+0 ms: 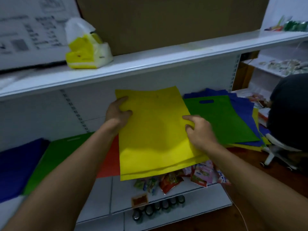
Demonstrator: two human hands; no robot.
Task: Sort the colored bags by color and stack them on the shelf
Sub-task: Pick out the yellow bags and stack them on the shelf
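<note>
A stack of yellow bags [153,130] sits in the middle of the white shelf [106,194], its front edge hanging over the lip. My left hand [116,114] grips the stack's left edge near the top. My right hand [200,130] pinches its right edge. Left of it lie a red bag [111,157], a green bag [55,157] and a blue bag [16,165] side by side. To the right is a mixed pile topped by a green bag [221,120] over blue bags [241,107], with yellow edges showing beneath.
An upper shelf [150,64] carries a cardboard box [166,22] and a yellow-white plastic bag [85,47]. Snack packets [175,179] and bottles [158,209] fill the lower shelves. A person's dark head [290,114] and a chair base [275,152] are at right.
</note>
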